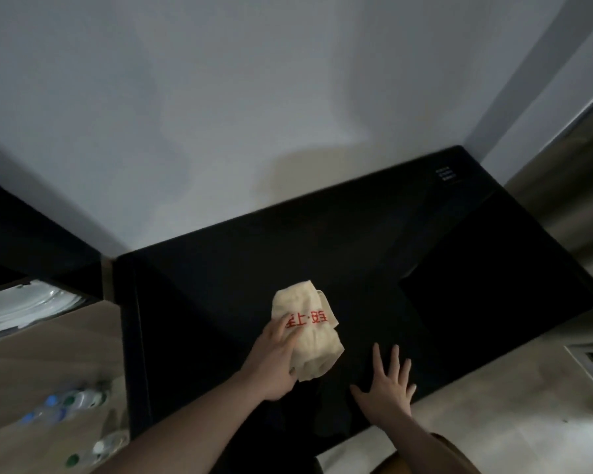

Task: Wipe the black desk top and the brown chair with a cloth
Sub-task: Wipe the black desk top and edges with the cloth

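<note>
**Desk top being wiped; chair not yet reached**

The cream cloth (305, 331) is gripped by the left hand (276, 362), bunched under curled fingers and pressed on the black desk top (339, 254). The right hand (387, 388) is laid flat beside it, fingers spread, holding nothing. Untouched surface lies beyond the fingertips, so a sweep outward seems called for. Bottles (65, 405) are seen on the floor, well left of the gripping fingers. Nothing is seen barring the sweep. The brown chair cannot be made out with certainty.
</note>
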`<state>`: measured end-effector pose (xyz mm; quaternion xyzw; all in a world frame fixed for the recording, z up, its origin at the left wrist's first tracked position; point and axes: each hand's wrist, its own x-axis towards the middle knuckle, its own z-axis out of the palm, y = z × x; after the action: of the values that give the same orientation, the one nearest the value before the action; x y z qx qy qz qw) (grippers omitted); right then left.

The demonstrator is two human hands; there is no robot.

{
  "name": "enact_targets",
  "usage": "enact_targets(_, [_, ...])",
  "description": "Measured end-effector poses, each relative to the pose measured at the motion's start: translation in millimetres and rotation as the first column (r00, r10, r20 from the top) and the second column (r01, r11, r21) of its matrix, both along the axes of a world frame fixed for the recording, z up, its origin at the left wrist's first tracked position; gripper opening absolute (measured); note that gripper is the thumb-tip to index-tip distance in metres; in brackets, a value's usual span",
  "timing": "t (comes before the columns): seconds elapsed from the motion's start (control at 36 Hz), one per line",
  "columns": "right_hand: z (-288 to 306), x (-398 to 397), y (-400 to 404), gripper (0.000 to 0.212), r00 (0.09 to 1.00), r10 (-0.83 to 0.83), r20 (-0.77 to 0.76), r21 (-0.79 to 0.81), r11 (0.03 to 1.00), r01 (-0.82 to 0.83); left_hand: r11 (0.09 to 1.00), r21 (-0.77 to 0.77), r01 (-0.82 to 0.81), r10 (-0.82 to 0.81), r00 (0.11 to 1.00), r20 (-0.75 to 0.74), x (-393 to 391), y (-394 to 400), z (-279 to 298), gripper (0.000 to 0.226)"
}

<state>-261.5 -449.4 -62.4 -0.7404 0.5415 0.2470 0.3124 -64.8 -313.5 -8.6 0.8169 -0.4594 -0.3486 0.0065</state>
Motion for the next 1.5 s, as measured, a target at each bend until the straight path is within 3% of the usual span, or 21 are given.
enact_targets(0.25, [-4.5,-9.3,-1.8,0.099,0.998,0.055,0.023,-0.029,0.998,-0.054,0.984,0.149,0.099,-0.109,0.992,0.063,-11.9,-52.0,-37.7,0.092])
enact_targets(0.42, [-8.5,-4.6,0.5,0.099,0.999,0.049,0.01,-0.047,0.998,-0.049,0.991,0.093,0.094,-0.104,0.989,0.104,-8.0,-36.7,-41.4,0.094])
enact_targets(0.61, [3.6,24.0,26.8,0.09,0.998,0.053,0.022,-0.069,0.996,-0.051,0.974,0.104,0.202,-0.221,0.948,0.231,22.0,15.2,-49.8,0.112])
enact_targets(0.78, [13.5,64.9,116.7,0.087,0.972,0.205,0.11,-0.058,0.978,-0.2,0.98,0.098,0.171,-0.191,0.947,0.257,74.1,94.6,-47.0,0.106])
enact_targets(0.97, [13.8,103.7,225.1,0.087,0.968,0.239,0.081,-0.039,0.971,-0.236,0.986,0.125,0.113,-0.141,0.959,0.247,148.4,201.9,-52.3,0.09])
enact_targets(1.17, [7.6,124.8,299.1,0.09,0.978,0.193,0.08,0.012,0.981,-0.195,0.981,0.162,0.109,-0.149,0.954,0.26,177.0,276.0,-47.1,0.106])
enact_targets(1.39, [6.6,109.4,306.1,0.093,0.985,0.16,0.071,-0.023,0.987,-0.159,0.992,0.105,0.075,-0.09,0.986,0.14,177.0,284.3,-37.9,0.095])
enact_targets(1.5, [6.5,91.1,282.4,0.104,0.982,0.183,0.052,-0.034,0.983,-0.181,0.989,0.127,0.073,-0.087,0.99,0.109,175.5,265.1,-32.6,0.091])
